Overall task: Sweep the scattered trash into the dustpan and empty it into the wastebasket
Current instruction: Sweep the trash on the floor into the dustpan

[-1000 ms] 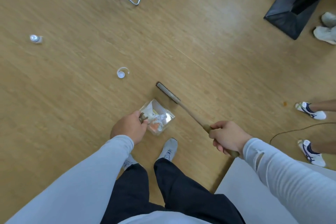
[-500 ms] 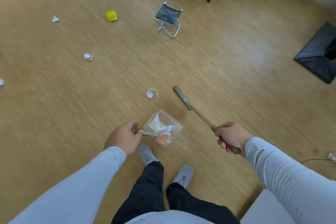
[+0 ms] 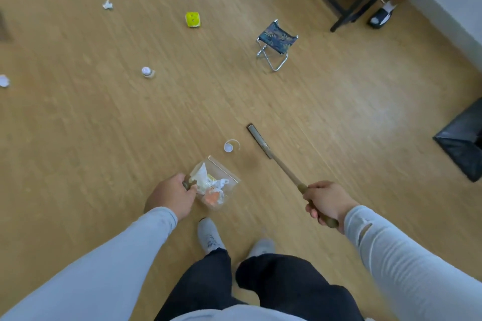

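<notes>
The left hand (image 3: 173, 197) is gripping the handle of a clear dustpan (image 3: 221, 180), which is sitting low over the wood floor (image 3: 78, 138) and holding white, yellow and orange scraps. The right hand (image 3: 326, 202) is clenching the wooden handle of the broom (image 3: 276, 161); its narrow head is lying just right of a small white cap (image 3: 228, 147), apart from it. The cap is sitting just beyond the dustpan's open front edge. Open floor is stretching ahead to a bottle cap (image 3: 146, 71), a yellow cube (image 3: 192, 19) and crumpled paper (image 3: 107, 4). A folding stool (image 3: 276, 41) is standing well beyond the broom. A black bag (image 3: 464, 138) is occupying the right edge.
</notes>
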`<state>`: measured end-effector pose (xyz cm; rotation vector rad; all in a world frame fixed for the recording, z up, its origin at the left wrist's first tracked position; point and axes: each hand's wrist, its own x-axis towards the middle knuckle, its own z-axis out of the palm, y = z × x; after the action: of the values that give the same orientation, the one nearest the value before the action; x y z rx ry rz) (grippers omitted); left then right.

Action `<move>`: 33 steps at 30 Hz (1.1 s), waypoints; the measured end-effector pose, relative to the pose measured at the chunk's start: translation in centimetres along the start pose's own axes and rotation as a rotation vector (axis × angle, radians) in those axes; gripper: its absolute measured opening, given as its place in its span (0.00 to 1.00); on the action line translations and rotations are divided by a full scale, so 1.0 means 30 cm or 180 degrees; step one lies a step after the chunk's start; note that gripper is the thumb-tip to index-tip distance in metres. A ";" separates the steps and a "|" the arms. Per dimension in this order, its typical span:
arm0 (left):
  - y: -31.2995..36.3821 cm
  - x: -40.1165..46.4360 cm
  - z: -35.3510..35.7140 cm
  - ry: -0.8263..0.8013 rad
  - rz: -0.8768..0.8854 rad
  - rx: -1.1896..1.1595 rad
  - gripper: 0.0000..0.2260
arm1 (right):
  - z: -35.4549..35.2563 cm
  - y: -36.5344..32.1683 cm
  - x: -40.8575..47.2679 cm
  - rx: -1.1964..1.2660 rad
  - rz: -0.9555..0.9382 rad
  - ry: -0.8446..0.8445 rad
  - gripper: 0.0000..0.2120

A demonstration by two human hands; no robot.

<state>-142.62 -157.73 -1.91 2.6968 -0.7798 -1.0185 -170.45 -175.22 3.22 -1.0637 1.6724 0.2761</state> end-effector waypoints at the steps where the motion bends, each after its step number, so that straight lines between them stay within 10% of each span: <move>1: -0.004 0.019 -0.004 -0.0001 -0.0036 -0.0023 0.08 | 0.014 -0.033 0.010 -0.0056 0.0001 0.0001 0.06; 33: 0.027 0.277 0.025 -0.0061 -0.0328 -0.0042 0.15 | -0.054 -0.502 0.213 -0.2935 -0.0399 -0.0646 0.10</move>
<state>-138.19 -162.72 -6.98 2.7450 -0.6408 -1.0691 -160.26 -188.12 3.16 -1.7254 1.2755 1.1013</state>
